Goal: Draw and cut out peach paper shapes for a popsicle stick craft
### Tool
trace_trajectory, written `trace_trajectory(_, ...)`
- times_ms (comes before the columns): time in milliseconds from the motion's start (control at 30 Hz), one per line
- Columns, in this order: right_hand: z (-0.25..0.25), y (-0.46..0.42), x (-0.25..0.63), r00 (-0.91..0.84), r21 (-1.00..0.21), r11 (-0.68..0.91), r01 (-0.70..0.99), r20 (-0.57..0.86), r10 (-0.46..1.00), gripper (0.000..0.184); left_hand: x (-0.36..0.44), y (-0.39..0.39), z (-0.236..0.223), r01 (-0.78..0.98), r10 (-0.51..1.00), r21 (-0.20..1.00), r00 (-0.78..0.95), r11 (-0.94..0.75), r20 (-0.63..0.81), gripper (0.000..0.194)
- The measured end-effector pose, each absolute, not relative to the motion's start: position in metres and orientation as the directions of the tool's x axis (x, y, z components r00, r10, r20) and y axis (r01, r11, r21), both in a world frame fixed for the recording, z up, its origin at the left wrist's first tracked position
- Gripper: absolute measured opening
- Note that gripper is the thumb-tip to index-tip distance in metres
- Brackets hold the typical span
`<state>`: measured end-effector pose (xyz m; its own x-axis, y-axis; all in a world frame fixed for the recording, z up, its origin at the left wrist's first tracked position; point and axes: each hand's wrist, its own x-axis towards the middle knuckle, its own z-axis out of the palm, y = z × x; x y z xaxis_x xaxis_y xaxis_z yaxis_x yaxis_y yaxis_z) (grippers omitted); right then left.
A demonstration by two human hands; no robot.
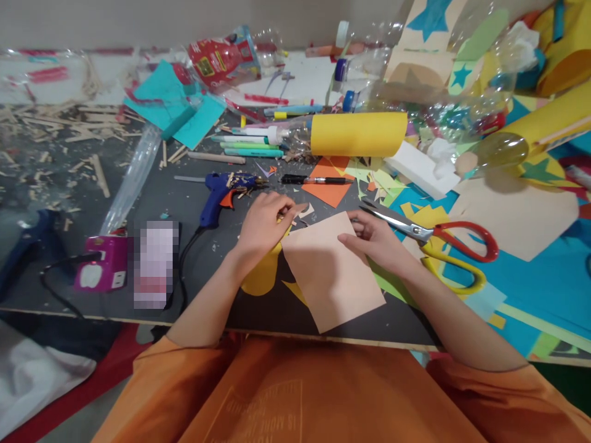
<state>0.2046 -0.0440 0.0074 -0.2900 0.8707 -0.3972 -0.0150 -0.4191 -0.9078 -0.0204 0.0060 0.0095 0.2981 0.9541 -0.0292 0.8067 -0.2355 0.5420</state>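
A pale peach sheet of paper (332,271) lies slanted in front of me, its lower corner near the table's front edge. My right hand (376,240) grips its upper right edge, thumb on top and fingers behind. At the sheet's upper left corner, my left hand (268,221) is closed with curled fingers; what they pinch is hidden. A small beige scrap (305,210) shows by its thumb tip. Yellow paper (261,274) lies under the left wrist. Just beyond the right hand are scissors (420,232) with red and yellow handles, blades slightly apart.
A blue glue gun (212,203) lies left of my left hand, its cord running to a purple adapter (104,271). A black pen (316,179), a yellow-wrapped bottle (357,134) and markers (253,146) lie beyond. Blue paper (530,246) covers the right side. Wood sticks (99,175) litter the left.
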Motion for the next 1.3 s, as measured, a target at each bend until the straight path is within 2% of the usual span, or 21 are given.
trace_trajectory(67, 0.007, -0.044, 0.204, -0.288, -0.908, -0.418, -0.008, -0.399, 0.871, 0.03, -0.021, 0.005, 0.013, 0.762, 0.953, 0.592, 0.303, -0.262, 0.031, 0.018)
trace_trajectory(133, 0.008, -0.044, 0.204, -0.285, -0.907, -0.42, 0.006, -0.405, 0.869, 0.031, -0.019, 0.002, 0.017, 0.68, 0.957, 0.689, 0.281, -0.251, 0.071, 0.022)
trace_trajectory(267, 0.009, -0.045, 0.203, -0.31, -0.915, -0.402, 0.018, -0.388, 0.868, 0.027, -0.008, -0.006, 0.023, 0.456, 0.912, 0.877, 0.407, -0.149, -0.056, 0.024)
trace_trajectory(400, 0.009, -0.047, 0.2, -0.337, -0.93, -0.362, 0.068, -0.363, 0.869, 0.027, 0.007, -0.013, 0.019, 0.47, 0.866, 0.873, 0.483, -0.132, -0.128, 0.018)
trace_trajectory(600, 0.011, -0.045, 0.194, -0.242, -0.954, -0.292, 0.07, -0.3, 0.923, 0.029, 0.014, -0.017, 0.016, 0.472, 0.893, 0.879, 0.423, -0.073, -0.152, 0.028)
trace_trajectory(800, 0.008, -0.043, 0.194, -0.147, -0.941, -0.335, 0.038, -0.337, 0.93, 0.04, 0.009, -0.02, 0.016, 0.448, 0.917, 0.89, 0.384, -0.082, -0.108, 0.021)
trace_trajectory(1000, 0.009, -0.04, 0.196, -0.213, -0.929, -0.371, 0.006, -0.364, 0.907, 0.039, 0.005, -0.019, 0.011, 0.43, 0.941, 0.9, 0.329, -0.072, -0.082, 0.018)
trace_trajectory(1133, 0.009, -0.04, 0.197, -0.257, -0.943, -0.32, 0.09, -0.333, 0.907, 0.035, 0.006, -0.018, 0.009, 0.403, 0.945, 0.912, 0.321, -0.074, -0.065, 0.018)
trace_trajectory(1300, 0.006, -0.042, 0.198, -0.233, -0.946, -0.282, 0.158, -0.313, 0.921, 0.046, 0.006, -0.019, 0.009, 0.409, 0.948, 0.91, 0.312, -0.069, -0.068, 0.018)
